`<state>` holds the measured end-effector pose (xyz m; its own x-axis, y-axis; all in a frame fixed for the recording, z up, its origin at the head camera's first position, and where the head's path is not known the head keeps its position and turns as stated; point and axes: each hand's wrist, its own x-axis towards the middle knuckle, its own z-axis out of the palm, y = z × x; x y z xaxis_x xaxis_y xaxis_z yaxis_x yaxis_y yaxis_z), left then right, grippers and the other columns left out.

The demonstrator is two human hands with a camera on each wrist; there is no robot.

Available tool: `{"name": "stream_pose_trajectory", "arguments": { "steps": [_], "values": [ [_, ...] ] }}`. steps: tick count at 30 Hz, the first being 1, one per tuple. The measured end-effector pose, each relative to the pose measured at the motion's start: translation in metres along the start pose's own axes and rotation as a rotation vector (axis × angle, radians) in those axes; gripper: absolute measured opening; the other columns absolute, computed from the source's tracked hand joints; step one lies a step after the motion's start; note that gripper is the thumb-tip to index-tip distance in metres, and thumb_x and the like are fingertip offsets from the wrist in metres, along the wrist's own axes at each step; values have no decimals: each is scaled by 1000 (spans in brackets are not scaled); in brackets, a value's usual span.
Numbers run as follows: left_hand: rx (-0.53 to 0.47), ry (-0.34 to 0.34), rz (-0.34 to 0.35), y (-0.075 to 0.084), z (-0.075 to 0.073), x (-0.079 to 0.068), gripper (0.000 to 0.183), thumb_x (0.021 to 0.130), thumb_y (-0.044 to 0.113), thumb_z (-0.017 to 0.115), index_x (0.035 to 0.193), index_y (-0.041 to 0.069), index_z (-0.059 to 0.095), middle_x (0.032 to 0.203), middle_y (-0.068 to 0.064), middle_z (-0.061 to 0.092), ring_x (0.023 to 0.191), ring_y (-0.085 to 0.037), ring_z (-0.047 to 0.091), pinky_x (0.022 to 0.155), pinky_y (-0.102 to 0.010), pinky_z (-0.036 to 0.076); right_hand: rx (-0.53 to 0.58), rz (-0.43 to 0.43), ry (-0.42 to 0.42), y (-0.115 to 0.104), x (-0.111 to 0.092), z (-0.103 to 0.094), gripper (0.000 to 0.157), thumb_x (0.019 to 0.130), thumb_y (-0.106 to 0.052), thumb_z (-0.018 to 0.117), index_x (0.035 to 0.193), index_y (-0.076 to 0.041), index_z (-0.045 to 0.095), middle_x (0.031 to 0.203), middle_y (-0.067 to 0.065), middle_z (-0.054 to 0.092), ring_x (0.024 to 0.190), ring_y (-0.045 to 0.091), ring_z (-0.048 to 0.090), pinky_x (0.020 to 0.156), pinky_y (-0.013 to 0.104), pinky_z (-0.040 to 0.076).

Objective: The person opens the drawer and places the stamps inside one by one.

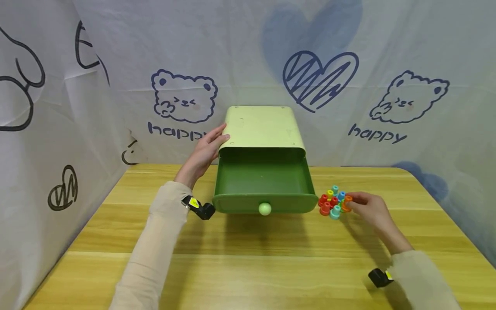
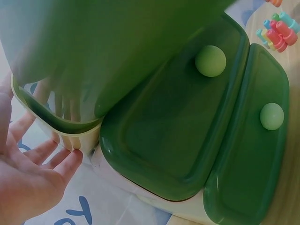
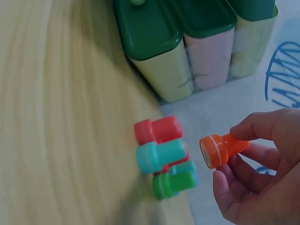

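My right hand (image 1: 370,211) pinches an orange toy stamp (image 3: 218,149) between thumb and fingers; in the right wrist view its patterned round face points away from the palm. Just left of it in the head view stand several other stamps, among them a turquoise stamp (image 1: 335,212), a red stamp (image 1: 325,209) and a yellow stamp (image 1: 330,194). A small drawer cabinet (image 1: 261,127) with a pale yellow top has its green top drawer (image 1: 240,203) pulled out, with nothing inside. My left hand (image 1: 205,153) rests against the cabinet's left side with fingers extended.
Below the pulled-out drawer, two more green drawer fronts with round knobs (image 2: 272,116) are closed. The cabinet stands on a wood-grain table (image 1: 248,267) close to a printed cloth backdrop (image 1: 248,51). Black wrist cameras (image 1: 201,209) sit on both sleeves.
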<state>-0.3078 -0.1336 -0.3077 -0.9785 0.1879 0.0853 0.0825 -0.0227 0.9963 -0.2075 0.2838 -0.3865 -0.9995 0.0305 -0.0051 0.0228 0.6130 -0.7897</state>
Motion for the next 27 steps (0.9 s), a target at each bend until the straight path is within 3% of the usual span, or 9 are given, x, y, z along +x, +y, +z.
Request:
{"name": "stream_pose_trajectory", "arguments": {
  "steps": [6,11,22,27],
  "values": [
    [2,1,0,-1,0,0,57,100,25,54,152,18,32,156,-7,29,140,-22,28,113,-41,26,-17,-49,-27,-19,1,-3,43,97,-17,58,128,12,54,122,27,59,105,33,58,84,37,51],
    [2,0,-2,-1,0,0,58,100,25,54,152,18,32,156,-6,28,141,-22,28,113,-42,26,8,-94,-94,-34,1,-8,43,98,-18,57,129,11,54,121,25,61,104,31,59,92,47,48],
    [30,-16,-10,1,-2,-1,58,100,26,53,153,20,31,158,-7,23,142,-22,24,114,-44,25,31,-107,-168,-70,2,-17,39,95,-11,57,129,9,55,114,19,66,98,22,62,97,48,45],
    [40,-19,-7,1,-2,0,58,100,26,54,153,20,31,158,-8,23,143,-22,23,113,-45,25,10,-124,-166,-84,-3,-18,37,95,-13,60,125,8,58,109,17,66,99,28,60,95,49,45]
  ]
}}
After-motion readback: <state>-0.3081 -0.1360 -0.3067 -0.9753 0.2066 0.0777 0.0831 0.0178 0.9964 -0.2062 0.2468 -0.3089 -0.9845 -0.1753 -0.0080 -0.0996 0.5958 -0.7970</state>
